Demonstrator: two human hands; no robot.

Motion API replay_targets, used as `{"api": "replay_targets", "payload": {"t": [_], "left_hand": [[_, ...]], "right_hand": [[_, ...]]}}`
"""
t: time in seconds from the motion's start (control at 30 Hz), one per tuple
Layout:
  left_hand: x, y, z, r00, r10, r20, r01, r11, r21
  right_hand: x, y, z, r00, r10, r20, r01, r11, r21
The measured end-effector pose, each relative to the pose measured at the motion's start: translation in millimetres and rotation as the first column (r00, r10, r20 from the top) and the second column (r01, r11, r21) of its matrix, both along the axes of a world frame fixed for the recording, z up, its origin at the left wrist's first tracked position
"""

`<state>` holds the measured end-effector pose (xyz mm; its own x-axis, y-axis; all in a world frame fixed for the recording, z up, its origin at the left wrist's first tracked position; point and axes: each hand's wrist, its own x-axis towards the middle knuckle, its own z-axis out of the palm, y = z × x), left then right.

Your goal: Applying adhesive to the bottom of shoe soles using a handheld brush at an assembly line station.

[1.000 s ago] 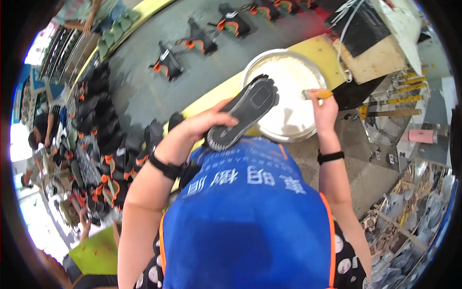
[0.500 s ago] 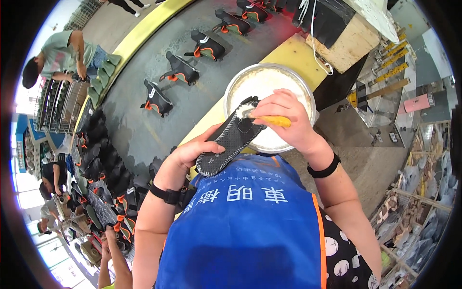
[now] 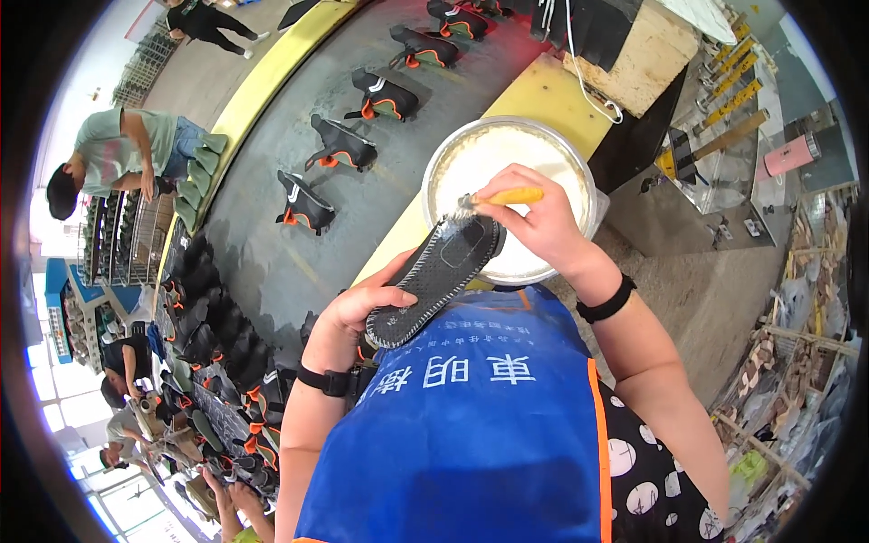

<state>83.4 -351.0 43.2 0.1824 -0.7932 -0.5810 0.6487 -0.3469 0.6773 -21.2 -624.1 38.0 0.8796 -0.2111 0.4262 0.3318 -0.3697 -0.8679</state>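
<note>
My left hand (image 3: 362, 306) grips a black shoe upper (image 3: 431, 279) by its near end, thumb on top. Its flat underside faces up, with pale zigzag stitching round the edge. Between the fingers of my right hand (image 3: 543, 217) is a brush with a yellow handle (image 3: 516, 195). The brush's whitish bristles are at the upper's far end, by its left edge; whether they touch is hard to tell. Beneath both hands stands a round metal bowl (image 3: 511, 121) holding a creamy white liquid (image 3: 525, 149).
A grey conveyor belt (image 3: 272, 249) carries a row of black-and-orange shoe uppers (image 3: 385, 95). More uppers (image 3: 217, 317) crowd its left. A yellow ledge (image 3: 557, 104) runs beside the bowl. A wooden box (image 3: 647, 54) with a white cord stands beyond. Other people (image 3: 136, 154) work along the left.
The shoe upper has dropped toward me, its far end now below the brush. The brush has gone from the upper's far surface to its left edge at that end.
</note>
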Motion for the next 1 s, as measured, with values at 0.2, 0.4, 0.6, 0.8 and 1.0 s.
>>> {"api": "replay_targets", "payload": {"t": [0.2, 0.4, 0.6, 0.8, 1.0], "left_hand": [[-5, 1, 1, 0.996, 0.050, 0.069, -0.047, 0.998, -0.049], [-9, 5, -13, 0.987, 0.099, 0.123, -0.090, 0.993, -0.074], [-12, 2, -14, 0.954, 0.153, 0.258, -0.134, 0.987, -0.089], [-13, -4, -13, 0.931, 0.255, 0.260, -0.234, 0.966, -0.110], [-14, -4, -11, 0.883, 0.235, 0.407, -0.209, 0.972, -0.108]], "right_hand": [[-5, -2, -5, 0.930, -0.321, -0.181, 0.299, 0.944, -0.139], [-2, 17, -8, 0.894, -0.442, -0.076, 0.422, 0.886, -0.191], [1, 20, -5, 0.860, -0.505, -0.073, 0.491, 0.858, -0.150], [-22, 56, -2, 0.909, -0.352, -0.225, 0.361, 0.932, 0.000], [-20, 61, -3, 0.925, -0.330, -0.186, 0.344, 0.938, 0.045]]}}
